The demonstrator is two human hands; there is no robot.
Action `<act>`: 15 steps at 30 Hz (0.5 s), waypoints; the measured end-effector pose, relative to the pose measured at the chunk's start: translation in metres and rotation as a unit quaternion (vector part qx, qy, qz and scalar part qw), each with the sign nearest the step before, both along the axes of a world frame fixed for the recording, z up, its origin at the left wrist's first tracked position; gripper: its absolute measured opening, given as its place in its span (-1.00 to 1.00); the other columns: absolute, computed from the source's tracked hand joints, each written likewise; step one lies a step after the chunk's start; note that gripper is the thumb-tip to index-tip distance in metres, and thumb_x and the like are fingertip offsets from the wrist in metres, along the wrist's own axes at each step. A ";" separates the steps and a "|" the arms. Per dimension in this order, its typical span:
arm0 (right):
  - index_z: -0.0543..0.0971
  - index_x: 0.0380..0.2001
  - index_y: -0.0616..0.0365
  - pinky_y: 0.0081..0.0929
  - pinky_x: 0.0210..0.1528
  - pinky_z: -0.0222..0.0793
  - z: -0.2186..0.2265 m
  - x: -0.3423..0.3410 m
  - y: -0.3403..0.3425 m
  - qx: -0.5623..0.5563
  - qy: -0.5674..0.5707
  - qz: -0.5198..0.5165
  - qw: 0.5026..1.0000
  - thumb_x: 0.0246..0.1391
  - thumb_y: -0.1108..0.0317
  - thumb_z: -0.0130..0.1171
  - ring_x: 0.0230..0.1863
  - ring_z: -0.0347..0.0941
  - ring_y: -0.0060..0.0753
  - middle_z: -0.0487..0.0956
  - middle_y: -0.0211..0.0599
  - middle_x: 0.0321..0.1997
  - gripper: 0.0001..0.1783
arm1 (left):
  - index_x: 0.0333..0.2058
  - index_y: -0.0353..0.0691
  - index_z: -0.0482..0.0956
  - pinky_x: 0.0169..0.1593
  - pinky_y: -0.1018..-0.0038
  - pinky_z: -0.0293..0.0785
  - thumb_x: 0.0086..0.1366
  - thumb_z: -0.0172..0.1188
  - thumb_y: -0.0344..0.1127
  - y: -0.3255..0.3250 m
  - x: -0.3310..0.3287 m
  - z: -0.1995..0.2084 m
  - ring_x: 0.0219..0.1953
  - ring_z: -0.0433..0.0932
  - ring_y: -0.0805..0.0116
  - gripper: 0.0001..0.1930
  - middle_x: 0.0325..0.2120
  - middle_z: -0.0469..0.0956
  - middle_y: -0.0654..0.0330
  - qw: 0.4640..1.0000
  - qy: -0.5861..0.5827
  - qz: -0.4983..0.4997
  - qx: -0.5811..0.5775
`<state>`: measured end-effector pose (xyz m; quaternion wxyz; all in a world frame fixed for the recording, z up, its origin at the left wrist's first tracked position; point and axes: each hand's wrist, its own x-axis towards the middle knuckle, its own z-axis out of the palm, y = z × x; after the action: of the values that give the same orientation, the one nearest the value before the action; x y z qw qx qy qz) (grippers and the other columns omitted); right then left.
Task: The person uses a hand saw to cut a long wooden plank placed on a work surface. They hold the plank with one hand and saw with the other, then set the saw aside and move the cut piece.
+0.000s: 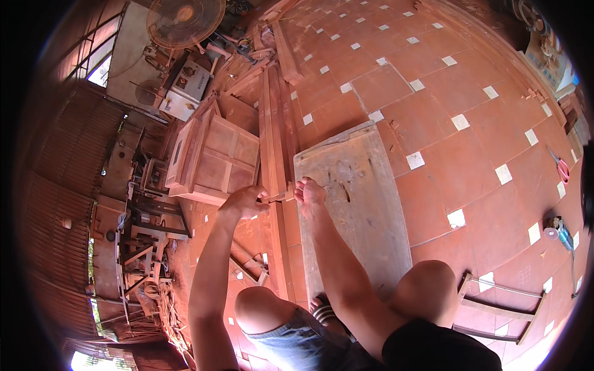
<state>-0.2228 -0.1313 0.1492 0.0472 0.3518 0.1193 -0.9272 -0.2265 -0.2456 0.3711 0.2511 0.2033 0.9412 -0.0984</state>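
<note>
I sit on a worn grey wooden board (365,198) laid on the tiled floor. My left hand (246,201) grips the near end of a long reddish wooden plank (273,136) that lies along the board's left edge. My right hand (309,191) rests with curled fingers at the same end of the plank, touching the corner of the grey board. What sits between its fingers is too small to make out. Both knees and a sandalled foot show below.
A reddish wooden cabinet (213,154) lies on its side left of the planks. More planks (286,52) stretch farther away. A standing fan (184,18) and machines are at the far left. Scissors (560,166), an angle grinder (557,232) and a wooden frame (501,309) lie on the right.
</note>
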 end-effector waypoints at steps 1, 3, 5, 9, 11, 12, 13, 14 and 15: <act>0.63 -0.04 0.07 -0.35 -0.21 0.52 0.001 -0.001 0.006 -0.019 0.011 -0.012 1.000 0.32 0.24 0.19 -0.38 0.49 -0.45 0.65 -0.38 -0.15 -0.77 | 0.11 -0.25 0.59 0.23 0.28 0.58 0.32 0.45 -0.15 0.018 -0.002 0.011 0.15 0.64 0.11 -0.52 0.10 0.65 0.02 1.000 0.026 -0.004 -0.007; 0.62 -0.04 0.06 -0.35 -0.24 0.51 0.001 -0.008 0.017 -0.054 0.035 -0.033 0.997 0.32 0.25 0.18 -0.40 0.48 -0.44 0.65 -0.38 -0.17 -0.77 | 0.12 -0.22 0.60 0.22 0.26 0.57 0.34 0.41 -0.12 0.046 -0.006 0.025 0.15 0.64 0.08 -0.53 0.10 0.65 0.01 0.999 0.038 -0.017 0.010; 0.62 -0.05 0.06 -0.38 -0.27 0.50 -0.004 -0.011 0.026 -0.046 0.029 -0.029 0.998 0.32 0.26 0.17 -0.42 0.47 -0.44 0.64 -0.38 -0.18 -0.78 | 0.14 -0.17 0.60 0.22 0.21 0.55 0.35 0.36 -0.08 0.064 -0.003 0.035 0.16 0.62 0.05 -0.53 0.11 0.65 0.04 0.999 0.030 -0.002 0.032; 0.63 -0.07 0.04 -0.46 -0.31 0.46 -0.059 -0.045 0.112 0.004 0.012 -0.089 0.996 0.31 0.27 0.16 -0.43 0.45 -0.46 0.64 -0.38 -0.19 -0.80 | 0.15 -0.20 0.59 0.24 0.21 0.54 0.36 0.37 -0.12 0.116 -0.014 0.035 0.18 0.62 0.08 -0.53 0.13 0.64 0.04 0.997 0.015 -0.070 0.002; 0.64 -0.08 0.05 -0.50 -0.33 0.44 -0.053 -0.033 0.120 -0.021 -0.019 -0.089 0.996 0.32 0.29 0.15 -0.44 0.43 -0.48 0.64 -0.38 -0.19 -0.81 | 0.16 -0.20 0.59 0.26 0.22 0.53 0.37 0.36 -0.10 0.103 -0.019 0.034 0.20 0.60 0.10 -0.53 0.14 0.64 0.06 0.999 -0.026 -0.016 -0.038; 0.64 -0.09 0.05 -0.52 -0.34 0.42 -0.049 -0.026 0.126 -0.032 -0.035 -0.091 0.995 0.32 0.29 0.15 -0.44 0.43 -0.48 0.64 -0.38 -0.19 -0.82 | 0.16 -0.20 0.59 0.26 0.22 0.52 0.38 0.35 -0.10 0.097 -0.021 0.034 0.21 0.60 0.11 -0.53 0.15 0.64 0.06 0.997 -0.047 0.010 -0.055; 0.64 -0.09 0.05 -0.51 -0.35 0.42 -0.048 -0.022 0.137 -0.031 -0.044 -0.101 0.993 0.32 0.29 0.14 -0.44 0.42 -0.48 0.64 -0.38 -0.19 -0.81 | 0.17 -0.21 0.58 0.26 0.23 0.53 0.39 0.35 -0.10 0.097 -0.026 0.032 0.20 0.60 0.11 -0.52 0.14 0.64 0.05 0.997 -0.034 -0.006 -0.067; 0.64 -0.09 0.06 -0.51 -0.36 0.41 -0.049 -0.022 0.152 -0.027 -0.052 -0.114 0.992 0.32 0.30 0.14 -0.45 0.42 -0.48 0.65 -0.37 -0.19 -0.81 | 0.18 -0.22 0.57 0.26 0.25 0.53 0.40 0.35 -0.10 0.098 -0.036 0.027 0.19 0.61 0.12 -0.52 0.14 0.64 0.03 0.997 -0.020 -0.025 -0.075; 0.64 -0.09 0.06 -0.51 -0.36 0.41 -0.050 -0.022 0.167 -0.024 -0.060 -0.127 0.990 0.32 0.30 0.14 -0.45 0.42 -0.48 0.65 -0.37 -0.18 -0.81 | 0.18 -0.23 0.56 0.25 0.26 0.54 0.40 0.34 -0.09 0.100 -0.047 0.020 0.19 0.62 0.12 -0.51 0.13 0.64 0.01 0.996 -0.006 -0.044 -0.083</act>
<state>-0.2450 0.0360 0.0988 -0.0553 0.4181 0.0485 -0.9054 -0.2733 -0.1456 0.3913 0.2680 0.2236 0.9185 -0.1859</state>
